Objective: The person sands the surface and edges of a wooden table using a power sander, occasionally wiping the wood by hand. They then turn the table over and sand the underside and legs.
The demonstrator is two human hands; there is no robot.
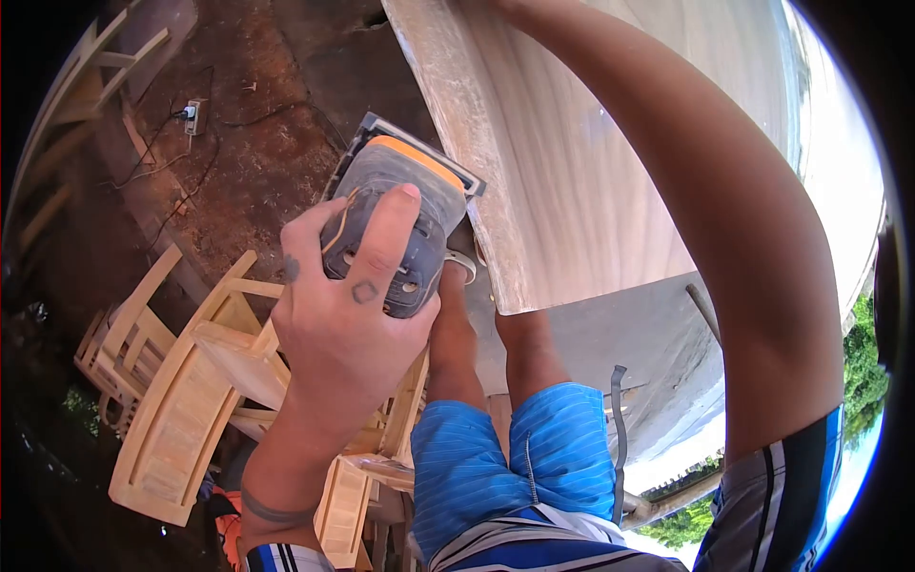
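Note:
My left hand is wrapped over the top of a dark grey electric sander with an orange band near its front end. The index finger lies along its body. The sander is tilted, and its flat pad edge overlaps the long left edge of a pale wooden panel in this view. That edge looks rough and dusty, while the panel's face shows smooth grain. My right arm reaches across the panel toward the top of the view, where the hand is cut off by the frame.
Unfinished wooden chairs stand close on the left and below my left arm. A power outlet with a plugged-in cord lies on the reddish dirt floor. A grey strap-like strip stands beside my blue shorts.

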